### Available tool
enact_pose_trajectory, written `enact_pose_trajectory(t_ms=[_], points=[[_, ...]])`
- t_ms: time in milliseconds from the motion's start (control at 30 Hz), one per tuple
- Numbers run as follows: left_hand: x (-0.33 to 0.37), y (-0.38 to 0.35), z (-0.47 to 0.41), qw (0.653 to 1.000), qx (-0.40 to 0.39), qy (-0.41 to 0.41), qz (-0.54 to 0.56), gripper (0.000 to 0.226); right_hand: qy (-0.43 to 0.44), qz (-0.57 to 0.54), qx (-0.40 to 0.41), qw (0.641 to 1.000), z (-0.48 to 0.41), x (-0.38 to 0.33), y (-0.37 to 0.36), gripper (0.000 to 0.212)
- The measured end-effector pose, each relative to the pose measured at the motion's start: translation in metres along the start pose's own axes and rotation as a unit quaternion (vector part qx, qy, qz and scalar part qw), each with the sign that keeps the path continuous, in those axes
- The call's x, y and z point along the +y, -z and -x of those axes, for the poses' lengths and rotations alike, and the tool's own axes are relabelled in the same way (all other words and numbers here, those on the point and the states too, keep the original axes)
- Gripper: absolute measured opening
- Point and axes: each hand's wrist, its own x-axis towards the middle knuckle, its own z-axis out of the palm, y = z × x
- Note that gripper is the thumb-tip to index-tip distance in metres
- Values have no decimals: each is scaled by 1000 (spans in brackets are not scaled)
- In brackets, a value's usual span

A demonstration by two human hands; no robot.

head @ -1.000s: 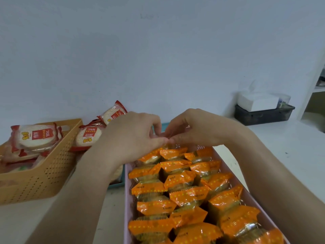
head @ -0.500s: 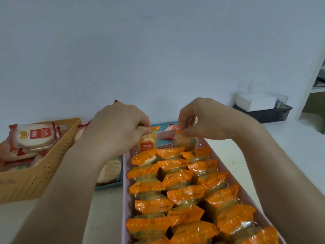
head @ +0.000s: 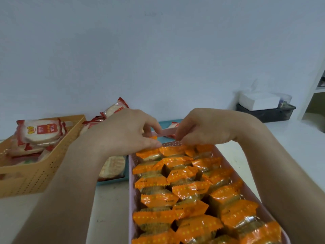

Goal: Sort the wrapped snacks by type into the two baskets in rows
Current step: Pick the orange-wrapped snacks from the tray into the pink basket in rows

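The left hand [head: 126,136] pinches an orange snack [head: 153,137] at the far end of the pink basket [head: 131,175], and the right hand [head: 209,127] curls its fingers down onto the far row beside it; whether it grips I cannot tell. Rows of orange packets [head: 186,191] fill that basket on the bench [head: 112,208], while red-and-white crackers [head: 40,132] lie in the yellow basket [head: 35,178] to the left
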Motion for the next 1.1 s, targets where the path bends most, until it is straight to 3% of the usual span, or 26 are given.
enact_pose_trajectory(t_ms=[167, 300, 433, 500, 567, 633, 733, 967, 1100], points=[[-4, -12, -8, 997, -67, -22, -22, 26, 25, 10, -49, 998, -6, -2, -8, 19], [-10, -13, -8, 995, -94, -25, 1, 15, 31, 59, -43, 997, -9, -2, -12, 23], [-13, -5, 1, 992, -106, -43, 54, 19, 42, 44, -54, 997, -8, -1, -12, 31], [-18, 4, 5, 988, -16, -33, 147, 16, 54, -19, 4, 998, -5, 2, -7, 30], [-34, 8, 9, 962, 134, 14, 238, 8, 66, -120, 98, 986, -2, 7, 0, 20], [-53, 8, 9, 939, 234, 71, 241, 5, 65, -199, 171, 963, 1, 14, 7, 14], [-73, -7, 3, 950, 225, 142, 164, 16, 43, -226, 207, 951, -2, 21, 5, 16], [-93, -16, -44, 981, 129, 139, 50, 25, -7, -168, 89, 982, -59, 7, 23, 17], [-112, -28, -73, 981, 83, 162, -66, 31, -48, -171, -11, 984, -110, 3, 28, 24]])
